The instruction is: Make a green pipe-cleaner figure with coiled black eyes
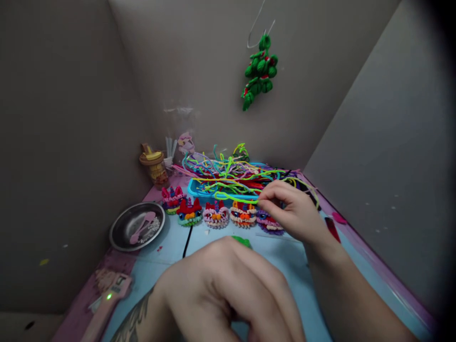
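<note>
Close to the camera, my left hand (228, 289) is seen from its back, the fingers curled downward and closed. What it holds, if anything, is hidden below the picture's edge. Farther out, my right hand (294, 206) pinches the end of a yellow-green pipe cleaner (237, 198) between thumb and fingers. That strand runs left along the front of a blue tray (194, 190) heaped with many-coloured pipe cleaners (228, 173). A green fuzzy piece (242, 241) lies on the table just beyond my left hand.
Several colourful pipe-cleaner lion heads (215, 214) line the front of the tray. On the left are a metal bowl (119, 237) with pink scoops (142, 228) and beads, a brown cup (156, 171) and a pink lit device (107, 306). A green ornament (261, 71) hangs above.
</note>
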